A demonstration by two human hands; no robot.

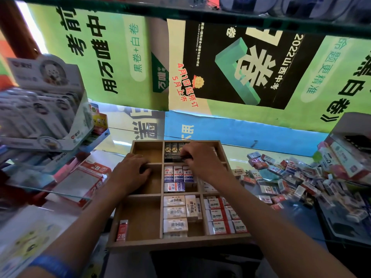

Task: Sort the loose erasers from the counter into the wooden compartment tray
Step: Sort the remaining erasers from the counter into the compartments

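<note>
The wooden compartment tray (140,242) lies in front of me on the glass counter. Its far middle cell holds black erasers (173,149). My right hand (202,159) is over that cell and pinches a black eraser at its near edge. My left hand (130,171) rests on the divider beside the middle left cell, fingers curled over something dark that I cannot make out. White and blue erasers (176,176) fill the centre cell, cream ones (174,213) the near middle, red and white 2B ones (220,217) the near right. One red 2B eraser (122,230) lies in the near left cell.
A heap of loose erasers (291,181) covers the counter to the right of the tray. A pink display box (347,159) stands at the far right. Boxes of stationery (40,109) and a 2B packet (88,181) crowd the left. A glass shelf (200,15) runs overhead.
</note>
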